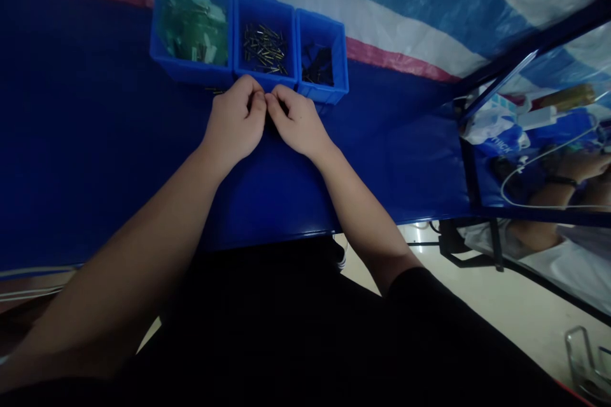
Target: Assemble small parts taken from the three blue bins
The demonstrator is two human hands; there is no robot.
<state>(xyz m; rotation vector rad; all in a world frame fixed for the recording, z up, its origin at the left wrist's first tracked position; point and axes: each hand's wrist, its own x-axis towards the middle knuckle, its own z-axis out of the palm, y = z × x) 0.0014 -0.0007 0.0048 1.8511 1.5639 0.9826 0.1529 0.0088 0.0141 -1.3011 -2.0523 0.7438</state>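
the left hand point(233, 122) and right hand point(300, 122) met just below the blue parts bins point(263, 3), within easy reach, fingers point(258, 99) pinched close together; i could not tell what they held.

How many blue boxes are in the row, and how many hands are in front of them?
Blue plastic bins: 3
Hands: 2 (left hand, right hand)
Total: 5
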